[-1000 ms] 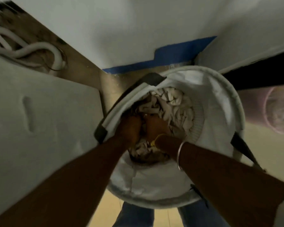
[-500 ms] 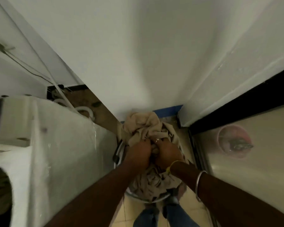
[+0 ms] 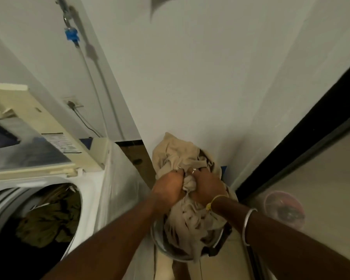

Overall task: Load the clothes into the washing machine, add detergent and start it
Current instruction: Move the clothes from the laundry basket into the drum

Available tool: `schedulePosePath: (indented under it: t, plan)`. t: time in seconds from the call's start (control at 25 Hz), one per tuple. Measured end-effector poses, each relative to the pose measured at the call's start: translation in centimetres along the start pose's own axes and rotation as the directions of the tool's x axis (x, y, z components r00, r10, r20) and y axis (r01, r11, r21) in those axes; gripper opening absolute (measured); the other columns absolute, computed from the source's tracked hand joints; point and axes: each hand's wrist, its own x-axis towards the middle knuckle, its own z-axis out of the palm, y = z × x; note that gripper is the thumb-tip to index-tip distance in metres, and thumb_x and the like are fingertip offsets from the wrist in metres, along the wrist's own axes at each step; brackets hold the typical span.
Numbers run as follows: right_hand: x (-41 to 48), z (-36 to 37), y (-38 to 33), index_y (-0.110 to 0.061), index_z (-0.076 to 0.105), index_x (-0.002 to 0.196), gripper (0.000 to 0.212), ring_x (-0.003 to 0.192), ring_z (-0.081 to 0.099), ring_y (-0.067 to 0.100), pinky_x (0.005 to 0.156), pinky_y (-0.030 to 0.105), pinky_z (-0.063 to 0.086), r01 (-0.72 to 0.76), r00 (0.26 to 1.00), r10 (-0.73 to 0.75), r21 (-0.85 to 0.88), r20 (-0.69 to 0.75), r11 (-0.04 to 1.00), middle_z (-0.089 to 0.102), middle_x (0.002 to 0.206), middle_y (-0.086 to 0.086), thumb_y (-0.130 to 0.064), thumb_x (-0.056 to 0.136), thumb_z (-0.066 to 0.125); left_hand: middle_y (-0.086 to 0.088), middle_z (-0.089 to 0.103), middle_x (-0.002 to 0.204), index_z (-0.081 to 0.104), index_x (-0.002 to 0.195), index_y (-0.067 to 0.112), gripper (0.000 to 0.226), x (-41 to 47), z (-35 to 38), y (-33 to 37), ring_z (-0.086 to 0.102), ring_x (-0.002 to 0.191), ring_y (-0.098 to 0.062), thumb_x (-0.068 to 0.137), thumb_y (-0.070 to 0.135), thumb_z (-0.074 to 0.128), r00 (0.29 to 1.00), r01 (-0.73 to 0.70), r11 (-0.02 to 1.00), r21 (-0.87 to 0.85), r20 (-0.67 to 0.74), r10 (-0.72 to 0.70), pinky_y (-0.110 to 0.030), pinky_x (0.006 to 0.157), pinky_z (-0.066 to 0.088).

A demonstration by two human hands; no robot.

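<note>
Washing machine (image 3: 109,178) left of laundry basket (image 3: 166,249).

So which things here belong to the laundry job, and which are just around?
Job: beige clothes gripped by left hand and right hand; laundry basket; washing machine, lid up, olive garments inside.

Just around: pink bucket; wall hose; blue tap fitting.

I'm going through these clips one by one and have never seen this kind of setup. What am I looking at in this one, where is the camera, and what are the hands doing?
There is no robot here. A person wears one camera on the head, looking down past both arms. The left hand and right hand are both clenched on a bundle of beige clothes, held above a round laundry basket on the floor. To the left stands a top-loading washing machine with its lid raised; dark olive clothes already lie in the drum.
</note>
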Motion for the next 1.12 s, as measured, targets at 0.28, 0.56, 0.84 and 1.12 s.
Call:
schedulePosePath:
  t: [0.28,0.56,0.84,1.12]
  plan:
    - [-6.2,-6.4,-5.6,-0.035,0.045,0.141,0.067,0.113,0.058,0.034,0.090,0.040,0.052,0.157,0.965,-0.171,-0.084,-0.198,0.984,0.054,0.128,0.009,-0.039,0.077,0.066,-0.010,0.062,0.110,0.051,0.122,0.011,0.046,-7.5,-8.4,3.8,0.063,0.096,-0.028,0.084,0.031,0.067,0.968,-0.026,0.998,0.056,-0.249,0.039,-0.040,0.081,0.053]
    - [-13.3,-13.8,-16.4,-0.037,0.053,0.124,0.054,0.098,0.062,0.033,0.079,0.039,0.055,0.361,0.856,-0.402,-0.183,-0.325,0.915,0.057,0.112,0.006,-0.037,0.072,0.067,-0.008,0.063,0.107,0.053,0.121,0.015,0.049,-18.0,-19.4,5.1,0.063,0.093,-0.028,0.078,0.032,0.069,0.905,0.029,0.994,0.108,-0.425,0.020,-0.039,0.078,0.054]
    - [-18.6,-15.8,-32.2,-0.030,0.062,0.110,0.037,0.093,0.061,0.027,0.073,0.031,0.050,0.600,0.679,-0.627,-0.205,-0.382,0.774,0.058,0.099,0.004,-0.036,0.073,0.068,0.000,0.061,0.104,0.055,0.117,0.024,0.040,-32.7,-30.0,1.2,0.062,0.091,-0.022,0.081,0.039,0.064,0.786,0.195,0.975,0.109,-0.612,-0.089,-0.038,0.076,0.055]
    - [-17.8,-9.2,-46.3,-0.031,0.061,0.103,0.039,0.092,0.058,0.021,0.075,0.032,0.051,0.699,0.626,-0.664,-0.082,-0.408,0.710,0.063,0.094,0.000,-0.041,0.065,0.066,-0.001,0.056,0.103,0.054,0.121,0.023,0.040,-43.5,-34.1,-8.9,0.058,0.089,-0.022,0.085,0.039,0.062,0.674,0.323,0.933,0.160,-0.730,-0.108,-0.035,0.070,0.051]
